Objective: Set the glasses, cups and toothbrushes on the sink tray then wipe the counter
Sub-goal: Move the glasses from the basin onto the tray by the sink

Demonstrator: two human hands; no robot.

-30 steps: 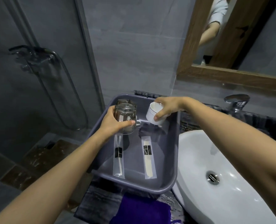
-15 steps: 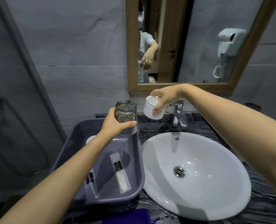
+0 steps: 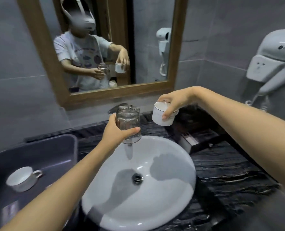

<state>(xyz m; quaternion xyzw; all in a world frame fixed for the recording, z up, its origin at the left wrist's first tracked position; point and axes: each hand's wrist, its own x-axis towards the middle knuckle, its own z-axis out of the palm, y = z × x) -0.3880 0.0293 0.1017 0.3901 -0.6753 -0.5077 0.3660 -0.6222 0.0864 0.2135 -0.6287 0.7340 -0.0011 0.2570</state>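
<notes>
— Where are the glasses?
— The left hand [image 3: 116, 130] grips stacked clear glasses [image 3: 128, 124], upright, above the white round basin [image 3: 171, 180].
— And the cup?
— The right hand [image 3: 173, 101] pinches a white ceramic cup [image 3: 161, 115], tilted, mouth leftward, over the dark marbled surface [image 3: 230, 164].
— The tub?
— The grey plastic tub [image 3: 55, 147] holds a white handled cup [image 3: 21, 178], tipped.

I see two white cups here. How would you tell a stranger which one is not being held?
Start at the round white sink basin and look left to the grey tub beside it. The loose cup lies inside that tub, tipped on its side with its handle showing. The other white cup hangs in the right hand above the dark counter.
</notes>
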